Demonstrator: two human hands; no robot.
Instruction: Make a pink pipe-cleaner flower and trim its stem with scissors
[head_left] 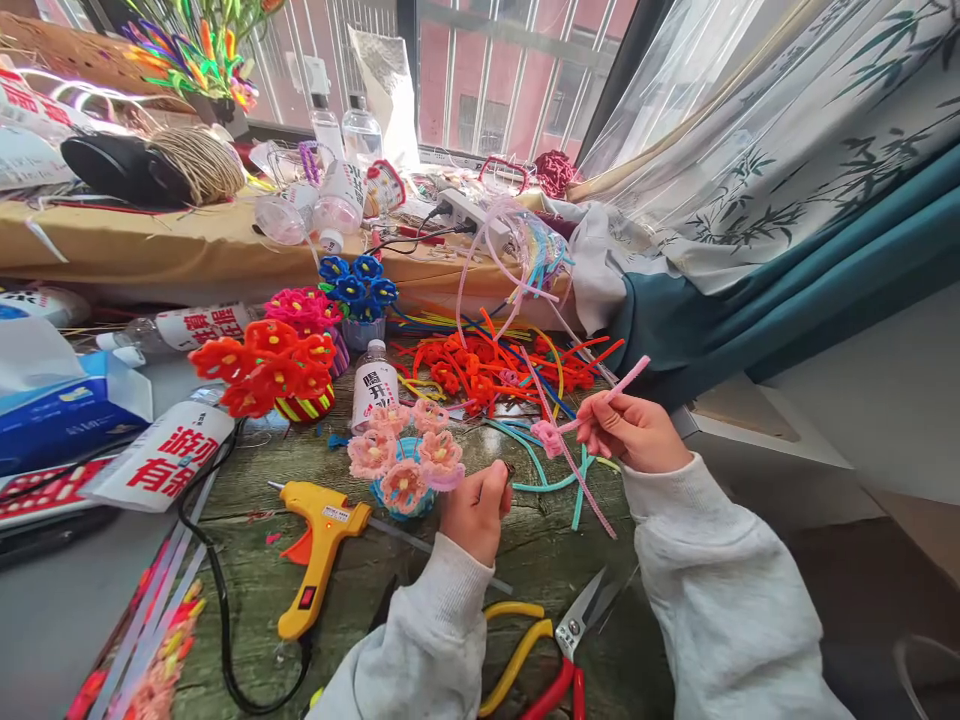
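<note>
Between thumb and fingers, my right hand (634, 430) pinches a pink pipe cleaner (631, 374). One end of it is curled into a small pink flower shape (549, 438). My left hand (478, 505) is closed beside a pot of pale pink pipe-cleaner flowers (405, 484); a small dark bit shows at its fingertips, too small to name. A mauve pipe cleaner (592, 495) slants down past the right hand, and turquoise pipe cleaners (534, 487) lie between the hands. Below them rest scissors with red handles (571, 630) and a yellow-handled tool (525, 655).
A yellow glue gun (322, 540) lies at left with its black cord (221, 600). Behind stand red flowers (262, 365), blue flowers (358, 287) and a bottle (375, 385). Red pipe cleaners (480, 370) are heaped beneath the cluttered sill (187, 240). A teal curtain (675, 320) hangs right.
</note>
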